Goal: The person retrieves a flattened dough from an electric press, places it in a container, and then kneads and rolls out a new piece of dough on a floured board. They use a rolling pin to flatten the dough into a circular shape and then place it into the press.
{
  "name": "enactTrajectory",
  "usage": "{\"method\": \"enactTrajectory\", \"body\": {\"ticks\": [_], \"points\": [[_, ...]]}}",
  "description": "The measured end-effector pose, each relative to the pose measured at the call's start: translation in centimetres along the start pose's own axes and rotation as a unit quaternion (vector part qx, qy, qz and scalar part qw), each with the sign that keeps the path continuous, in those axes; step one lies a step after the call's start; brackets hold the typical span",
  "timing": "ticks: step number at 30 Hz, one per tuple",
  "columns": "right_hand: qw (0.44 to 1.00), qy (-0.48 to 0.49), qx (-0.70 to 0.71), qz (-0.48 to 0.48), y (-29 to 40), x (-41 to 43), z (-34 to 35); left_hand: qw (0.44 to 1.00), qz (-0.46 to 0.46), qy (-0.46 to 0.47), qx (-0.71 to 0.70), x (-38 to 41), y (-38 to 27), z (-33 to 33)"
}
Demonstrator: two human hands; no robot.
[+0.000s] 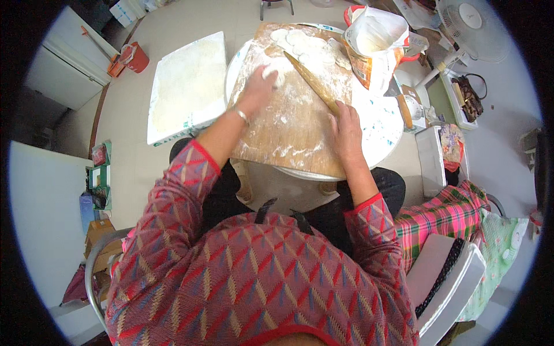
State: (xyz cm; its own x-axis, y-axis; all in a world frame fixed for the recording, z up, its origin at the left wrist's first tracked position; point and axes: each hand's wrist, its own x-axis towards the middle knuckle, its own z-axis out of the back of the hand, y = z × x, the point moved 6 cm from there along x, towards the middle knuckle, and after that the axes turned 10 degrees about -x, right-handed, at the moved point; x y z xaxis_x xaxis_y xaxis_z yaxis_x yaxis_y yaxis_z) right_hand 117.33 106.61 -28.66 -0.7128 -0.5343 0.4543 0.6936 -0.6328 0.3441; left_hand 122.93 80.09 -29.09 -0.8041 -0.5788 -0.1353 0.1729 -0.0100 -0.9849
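A floured wooden board (294,125) lies on a round white table (383,129) in front of me. My left hand (258,86) is over the board's left part, its fingers at a floury white patch, perhaps dough, and slightly blurred. My right hand (347,127) holds the near end of a tapered wooden rolling pin (311,80), which slants away to the upper left across the board. Several flat round dough wrappers (303,43) overlap at the board's far edge. Loose flour (298,149) is scattered along the near edge.
An open flour bag (374,52) stands at the board's far right, by a red container. A flour-dusted white foam board (190,78) lies on the left. Farther off are a red bucket (137,58) and a white fan (471,26). A box (433,160) stands on the right.
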Motion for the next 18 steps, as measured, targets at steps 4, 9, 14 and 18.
{"method": "enactTrajectory", "body": {"ticks": [4, 9, 14, 18], "points": [[0.995, 0.009, -0.091, 0.037, -1.3, 1.2, -3.4, 0.992, -0.112, -0.026, 0.052, 15.2, 2.1, 2.3], [0.988, 0.123, -0.090, -0.038, -2.9, 2.9, -6.5, 0.890, -0.224, -0.161, 0.362, 18.8, 4.3, 1.9], [0.993, 0.085, -0.071, -0.034, -4.7, 2.8, -6.3, 0.819, -0.278, -0.090, 0.494, 12.9, 5.7, -0.4], [0.995, 0.086, -0.046, -0.035, -4.6, 2.7, -5.6, 0.959, -0.149, -0.067, 0.231, 8.9, 3.7, -2.3]]}}
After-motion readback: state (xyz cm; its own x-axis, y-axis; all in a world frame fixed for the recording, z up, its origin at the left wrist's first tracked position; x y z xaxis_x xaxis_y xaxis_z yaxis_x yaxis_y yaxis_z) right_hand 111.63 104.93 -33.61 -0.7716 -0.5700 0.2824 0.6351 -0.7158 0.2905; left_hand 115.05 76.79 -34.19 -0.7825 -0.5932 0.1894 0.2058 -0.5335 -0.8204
